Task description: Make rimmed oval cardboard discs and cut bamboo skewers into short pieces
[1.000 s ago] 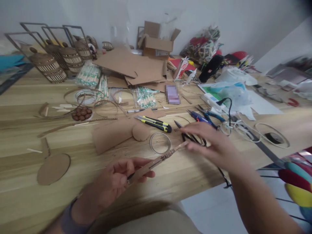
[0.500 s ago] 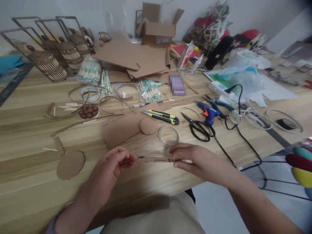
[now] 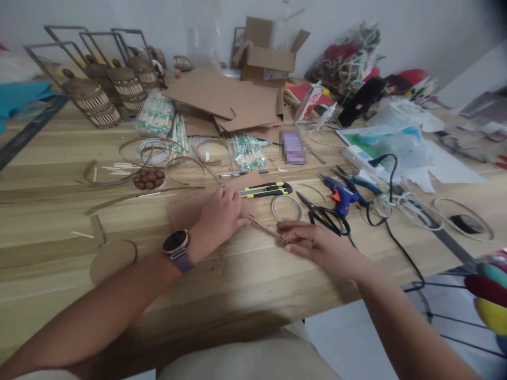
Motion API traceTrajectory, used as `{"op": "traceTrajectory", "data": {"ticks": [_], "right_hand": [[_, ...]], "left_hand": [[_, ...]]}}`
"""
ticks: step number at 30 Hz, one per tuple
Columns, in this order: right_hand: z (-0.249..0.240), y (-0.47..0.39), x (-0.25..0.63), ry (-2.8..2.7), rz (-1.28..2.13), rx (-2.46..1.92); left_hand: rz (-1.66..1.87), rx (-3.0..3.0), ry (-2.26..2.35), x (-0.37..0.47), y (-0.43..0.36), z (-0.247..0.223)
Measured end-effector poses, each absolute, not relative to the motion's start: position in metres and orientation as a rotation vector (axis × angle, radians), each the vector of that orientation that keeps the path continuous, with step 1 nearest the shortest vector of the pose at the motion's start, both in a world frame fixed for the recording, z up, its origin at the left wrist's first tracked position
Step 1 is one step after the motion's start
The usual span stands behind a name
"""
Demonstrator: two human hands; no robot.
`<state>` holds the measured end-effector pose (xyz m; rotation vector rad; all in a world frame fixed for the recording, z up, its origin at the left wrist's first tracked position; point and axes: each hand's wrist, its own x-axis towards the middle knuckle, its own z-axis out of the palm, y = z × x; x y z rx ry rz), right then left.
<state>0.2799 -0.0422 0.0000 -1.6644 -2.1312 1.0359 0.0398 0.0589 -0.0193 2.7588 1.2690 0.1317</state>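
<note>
My left hand [image 3: 222, 215], with a watch [image 3: 176, 244] on its wrist, reaches down over the flat cardboard piece [image 3: 184, 207]. Its fingers are curled downward and hide whatever lies under them. Just beyond the fingertips lies the yellow-and-black utility knife [image 3: 267, 190]. Between thumb and fingers my right hand [image 3: 315, 245] pinches a thin cardboard strip [image 3: 266, 230], which slants up toward the left thumb. Right behind that hand are a tape roll [image 3: 287, 209] and black-handled scissors [image 3: 327, 216].
A cardboard disc [image 3: 113, 262] is partly behind my left forearm. A bowl of brown balls [image 3: 149, 179] and bagged sticks [image 3: 249, 153] lie farther back. To the right are a blue glue gun [image 3: 340, 195] and its black cable. Cardboard sheets [image 3: 233, 97] and small barrel-shaped crafts [image 3: 92, 103] stand behind.
My left hand has moved forward and right onto the cardboard, covering the small cardboard disc there. The strip in my right hand has tilted, its left end now higher. The view has shifted slightly.
</note>
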Motion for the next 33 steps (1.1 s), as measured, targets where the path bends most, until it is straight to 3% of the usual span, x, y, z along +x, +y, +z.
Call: {"op": "traceTrajectory", "data": {"ticks": [4, 9, 13, 18, 25, 33], "right_hand": [[0.001, -0.041, 0.292, -2.029, 1.150, -1.712], [0.001, -0.050, 0.296, -2.008, 1.107, -1.778], [0.002, -0.062, 0.296, -2.122, 0.895, -1.847], [0.000, -0.067, 0.288, -2.398, 0.513, -1.888], [0.001, -0.051, 0.245, -2.701, 0.113, -1.773], [-0.004, -0.032, 0.219, -2.802, 0.110, -1.499]], "left_hand": [[0.162, 2.651, 1.288, 0.048, 0.056, -0.023], [0.490, 2.292, 1.340, 0.034, 0.056, -0.022], [0.511, 1.993, 1.263, 0.006, 0.051, -0.008], [0.931, 1.959, 0.974, -0.023, 0.020, 0.002], [0.797, 1.789, 1.053, -0.047, -0.011, 0.003], [0.863, 1.476, 1.289, -0.041, -0.007, 0.006]]}}
